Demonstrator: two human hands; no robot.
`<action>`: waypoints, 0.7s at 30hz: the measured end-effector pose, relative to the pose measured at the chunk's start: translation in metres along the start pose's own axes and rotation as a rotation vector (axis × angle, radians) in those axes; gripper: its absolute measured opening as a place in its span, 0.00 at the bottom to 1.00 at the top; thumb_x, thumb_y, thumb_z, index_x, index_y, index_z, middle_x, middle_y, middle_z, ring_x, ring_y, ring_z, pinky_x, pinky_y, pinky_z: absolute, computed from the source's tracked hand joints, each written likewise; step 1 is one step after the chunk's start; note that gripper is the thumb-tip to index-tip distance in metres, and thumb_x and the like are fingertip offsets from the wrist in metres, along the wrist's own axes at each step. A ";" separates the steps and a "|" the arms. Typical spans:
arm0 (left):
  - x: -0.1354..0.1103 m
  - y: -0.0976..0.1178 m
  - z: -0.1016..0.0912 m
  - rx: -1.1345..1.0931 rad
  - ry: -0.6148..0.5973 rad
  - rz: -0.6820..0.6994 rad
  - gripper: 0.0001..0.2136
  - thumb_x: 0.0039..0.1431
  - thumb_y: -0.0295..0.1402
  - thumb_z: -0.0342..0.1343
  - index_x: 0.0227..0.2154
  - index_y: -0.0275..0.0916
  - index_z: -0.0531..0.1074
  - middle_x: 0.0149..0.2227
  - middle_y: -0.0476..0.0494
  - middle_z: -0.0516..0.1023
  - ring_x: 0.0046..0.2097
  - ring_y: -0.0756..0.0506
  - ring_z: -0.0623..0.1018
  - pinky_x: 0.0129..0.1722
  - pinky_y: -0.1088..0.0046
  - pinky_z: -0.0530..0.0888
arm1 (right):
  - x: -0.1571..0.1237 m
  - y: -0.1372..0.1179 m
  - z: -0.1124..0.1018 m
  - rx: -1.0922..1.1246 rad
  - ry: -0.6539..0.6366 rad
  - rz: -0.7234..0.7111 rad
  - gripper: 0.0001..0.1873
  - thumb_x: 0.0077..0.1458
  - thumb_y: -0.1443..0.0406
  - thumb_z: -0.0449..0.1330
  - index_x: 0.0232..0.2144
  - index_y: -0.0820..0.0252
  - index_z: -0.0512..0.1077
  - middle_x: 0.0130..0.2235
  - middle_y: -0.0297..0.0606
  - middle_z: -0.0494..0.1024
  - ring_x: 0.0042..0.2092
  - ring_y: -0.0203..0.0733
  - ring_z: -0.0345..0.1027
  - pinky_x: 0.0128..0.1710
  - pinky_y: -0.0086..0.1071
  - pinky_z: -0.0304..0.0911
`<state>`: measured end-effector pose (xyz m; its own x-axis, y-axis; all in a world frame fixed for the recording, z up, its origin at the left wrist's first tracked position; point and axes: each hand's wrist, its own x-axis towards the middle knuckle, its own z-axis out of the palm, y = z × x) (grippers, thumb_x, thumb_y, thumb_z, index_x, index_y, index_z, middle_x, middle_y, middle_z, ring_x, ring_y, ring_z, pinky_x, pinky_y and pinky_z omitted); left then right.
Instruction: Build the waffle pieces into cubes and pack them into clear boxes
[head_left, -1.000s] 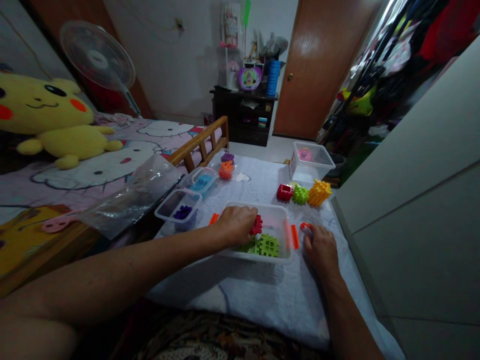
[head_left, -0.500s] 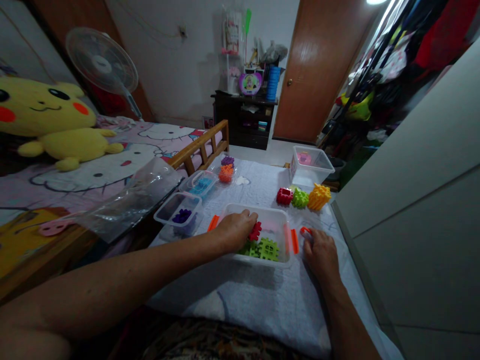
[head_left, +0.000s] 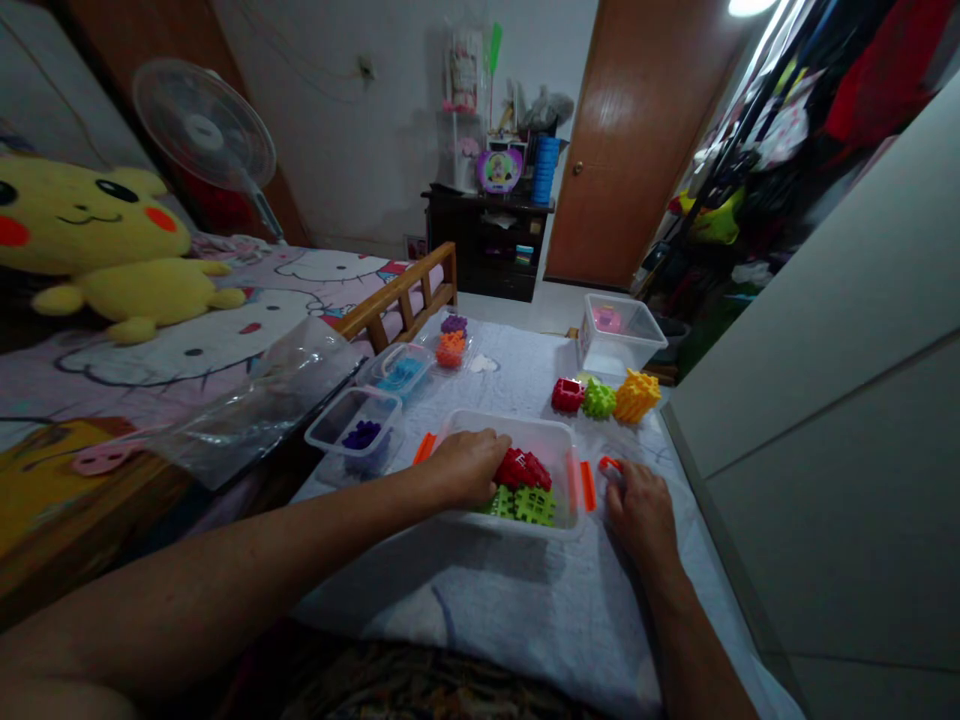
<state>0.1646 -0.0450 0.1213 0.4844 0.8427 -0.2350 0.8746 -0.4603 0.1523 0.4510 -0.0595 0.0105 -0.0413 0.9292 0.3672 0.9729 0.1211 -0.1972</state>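
Observation:
My left hand [head_left: 474,465] reaches into a clear plastic box [head_left: 559,428] with orange side latches. Its bent fingers touch a pile of red interlocking toy blocks [head_left: 525,468], with the thumb side and fingertips partly hidden. Flat green lattice blocks [head_left: 535,506] lie in the box below the red ones. To the right of the box, my right hand [head_left: 643,508] rests on the cloth, fingers curled on a small red-orange plastic piece [head_left: 609,464]. Clear plastic [head_left: 622,440] lies just beyond that hand.
Red [head_left: 568,394], light green [head_left: 599,398] and yellow [head_left: 637,396] block shapes stand beyond the box. A clear bin [head_left: 622,335] sits behind them. To the left are tubs with purple [head_left: 362,436] and blue [head_left: 400,374] pieces, plus orange blocks [head_left: 450,349]. A white panel [head_left: 810,400] borders the right.
Several more red blocks now show to the right of my left fingers, spread over the green ones. My left hand has shifted slightly left. My right hand has stayed in place.

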 end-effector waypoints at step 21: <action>0.009 0.000 0.002 0.033 0.000 0.049 0.11 0.59 0.29 0.52 0.44 0.36 0.72 0.45 0.36 0.78 0.45 0.39 0.79 0.41 0.67 0.73 | 0.001 -0.001 -0.001 0.013 0.000 0.034 0.13 0.59 0.69 0.52 0.44 0.62 0.73 0.44 0.46 0.77 0.45 0.47 0.66 0.46 0.37 0.57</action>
<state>0.1687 -0.0376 0.1170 0.5268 0.8187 -0.2283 0.8499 -0.5101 0.1320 0.4499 -0.0593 0.0118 -0.0087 0.9329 0.3601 0.9706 0.0944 -0.2213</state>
